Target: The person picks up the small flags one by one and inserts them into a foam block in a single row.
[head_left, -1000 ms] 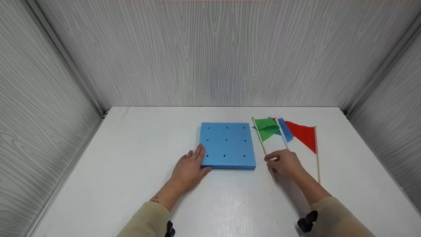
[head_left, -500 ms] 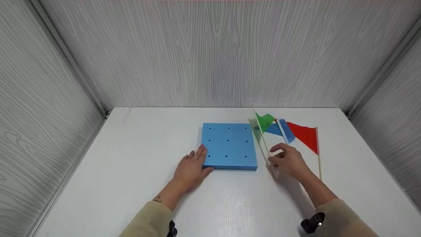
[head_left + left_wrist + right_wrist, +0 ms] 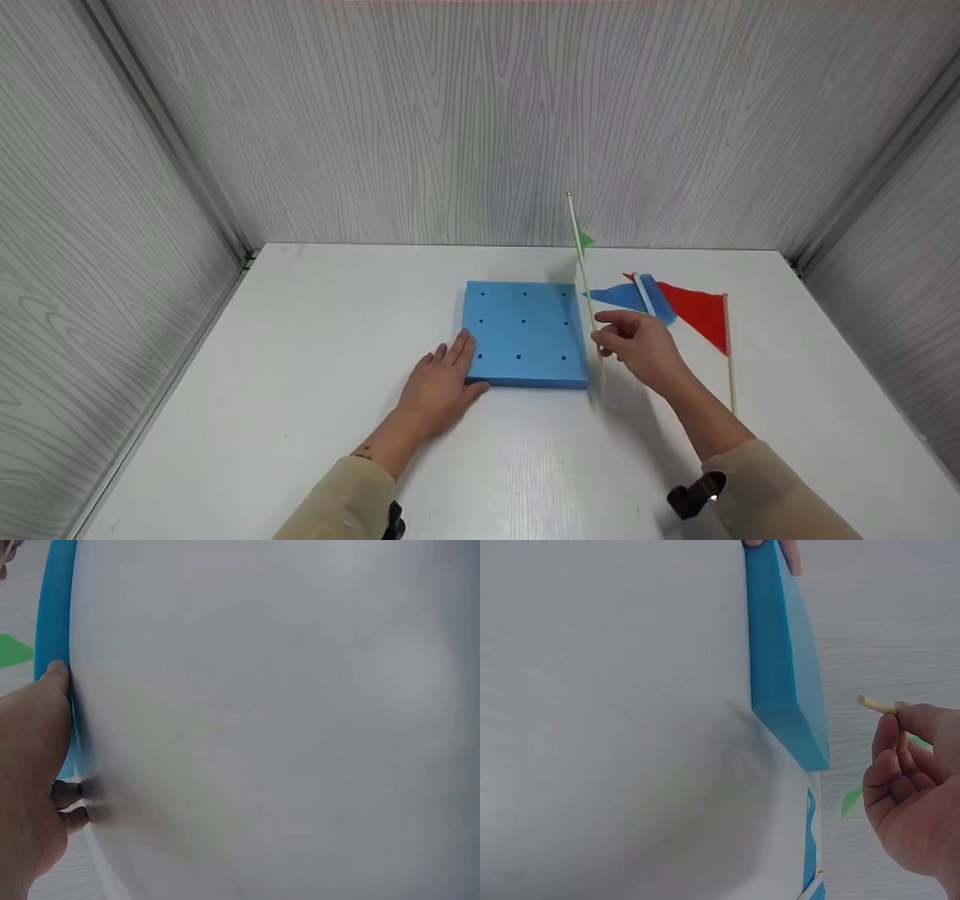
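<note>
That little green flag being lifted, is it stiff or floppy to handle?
Probably both. The right hand pinches the green flag by its thin wooden stick, which looks straight, so likely stiff yet light. The cloth shows blurred, so it probably flutters. Laid down, the round stick might roll.

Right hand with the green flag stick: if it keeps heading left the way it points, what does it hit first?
Probably the blue foam board: its right edge lies just left of the right hand. Depth is unclear.

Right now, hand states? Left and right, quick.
Left hand: open, flat on the table, fingers against the blue foam block.
Right hand: pinching the green flag by its stick, lifted upright.
</note>
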The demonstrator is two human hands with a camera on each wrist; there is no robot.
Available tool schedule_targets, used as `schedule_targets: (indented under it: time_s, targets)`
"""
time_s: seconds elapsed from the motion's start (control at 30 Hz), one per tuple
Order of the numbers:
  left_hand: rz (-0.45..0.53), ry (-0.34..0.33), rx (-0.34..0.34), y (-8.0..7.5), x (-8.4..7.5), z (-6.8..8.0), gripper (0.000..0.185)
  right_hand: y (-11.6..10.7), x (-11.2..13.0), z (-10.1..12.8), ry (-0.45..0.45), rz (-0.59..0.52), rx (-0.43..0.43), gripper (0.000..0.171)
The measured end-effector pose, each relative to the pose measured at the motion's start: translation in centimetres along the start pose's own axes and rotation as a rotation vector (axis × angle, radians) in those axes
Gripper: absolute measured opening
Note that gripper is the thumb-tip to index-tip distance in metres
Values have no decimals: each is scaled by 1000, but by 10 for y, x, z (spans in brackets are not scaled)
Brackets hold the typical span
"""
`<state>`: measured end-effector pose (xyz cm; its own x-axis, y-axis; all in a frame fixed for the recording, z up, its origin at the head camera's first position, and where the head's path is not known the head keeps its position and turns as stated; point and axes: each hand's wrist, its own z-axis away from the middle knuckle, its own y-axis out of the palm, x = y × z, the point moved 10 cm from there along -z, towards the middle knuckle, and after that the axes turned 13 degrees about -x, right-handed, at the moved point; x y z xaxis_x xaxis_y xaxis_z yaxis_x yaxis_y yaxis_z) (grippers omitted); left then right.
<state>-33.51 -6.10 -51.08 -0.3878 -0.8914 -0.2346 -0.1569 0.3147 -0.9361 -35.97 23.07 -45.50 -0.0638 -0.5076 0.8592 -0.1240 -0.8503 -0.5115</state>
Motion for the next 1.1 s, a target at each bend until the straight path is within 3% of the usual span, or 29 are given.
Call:
schedule_targets:
  time_s: [0.47,0.63,0.9,1.1]
  targets:
    - [11,10,7,-3,-10,-5,82,31,68,-13,-82,-221,-28,27]
    - [-9,7,9,-4,-6,-5,83,50,87,-20,-138,-272,-51,19]
    - [-33,-15,-2,-6,1,3,84,94,100,-29,-194,-326,-44,13]
    - [-10,-11,-7,-6,1,4,84,114,105,-34,-219,-343,-62,11]
